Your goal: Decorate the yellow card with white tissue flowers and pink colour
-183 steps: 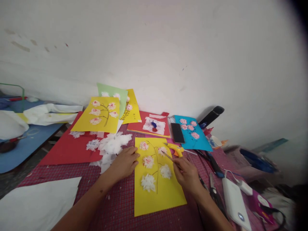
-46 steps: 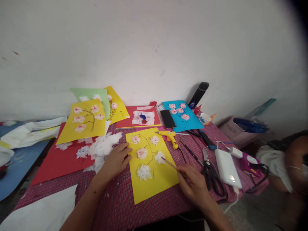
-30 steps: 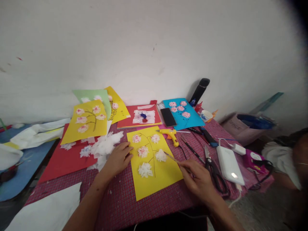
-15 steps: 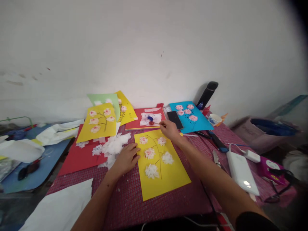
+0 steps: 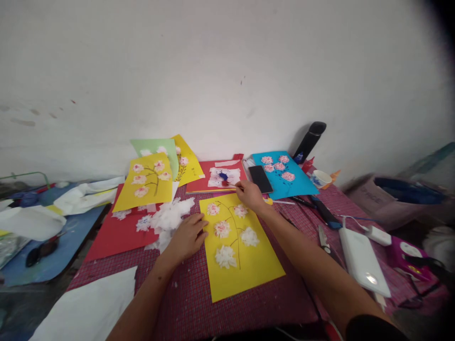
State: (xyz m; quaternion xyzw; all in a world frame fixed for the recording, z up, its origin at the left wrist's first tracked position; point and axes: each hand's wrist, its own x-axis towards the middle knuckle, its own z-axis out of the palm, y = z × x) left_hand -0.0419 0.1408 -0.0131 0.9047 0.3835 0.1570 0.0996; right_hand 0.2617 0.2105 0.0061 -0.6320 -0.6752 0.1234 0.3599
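My right hand [image 5: 248, 194] pinches a thin stick [image 5: 232, 185], its tip at the red paint on a white paint-stained paper [image 5: 214, 177]. Dark blue paint [image 5: 223, 175] lies beside the red. Below it is a yellow sheet [image 5: 256, 265] with a drawn branch and tissue flowers. Three of these are tinted red; a lower-left flower [image 5: 225, 256] and a right-hand flower [image 5: 250, 237] are white. My left hand [image 5: 188, 237] rests with fingers apart, fingertips at the sheet's left edge. White tissue flowers [image 5: 170, 214] are heaped beside it.
Finished-looking flower pictures lean at the back left, including a yellow one [image 5: 144, 182]. A blue flower picture [image 5: 295, 182], a phone [image 5: 260, 179], a black bottle [image 5: 310, 139] and a paper cup [image 5: 321, 179] stand or lie right. A white power bank [image 5: 364, 260] is near my right forearm.
The view has shifted slightly. My right hand stays by the paint, with the stick's tip still at the red patch. My left hand keeps its place at the sheet's edge.
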